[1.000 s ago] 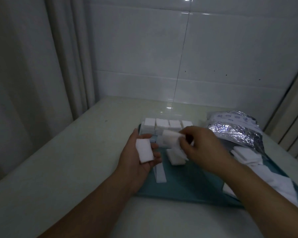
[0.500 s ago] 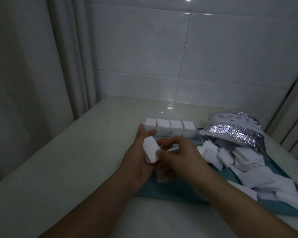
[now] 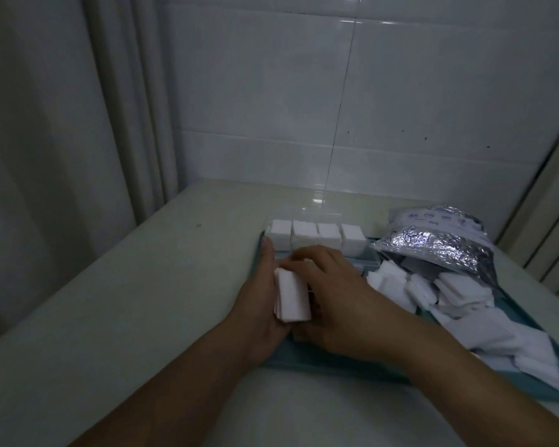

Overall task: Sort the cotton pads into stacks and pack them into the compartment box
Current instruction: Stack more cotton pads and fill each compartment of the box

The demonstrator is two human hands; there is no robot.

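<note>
While both hands work close together over the teal tray (image 3: pixel 320 362), the left hand (image 3: pixel 262 295) cradles a small stack of cotton pads (image 3: pixel 292 296) on edge against its palm, and the right hand (image 3: pixel 329 285) curls over the stack's far side, fingers pressing it square. From the head view, the pads look light, soft and easily fanned apart, so I'd judge the flat faces the place to squeeze, gently, with a finger along the edges to keep them aligned. They are white, thin and rectangular. Beyond the hands, the compartment box (image 3: pixel 368 258) already holds four neat stacks along its back row. Loose pads (image 3: pixel 459 295) spill from a silver foil bag (image 3: pixel 439 240) at the right, on the pale worktop (image 3: pixel 142 301).
</note>
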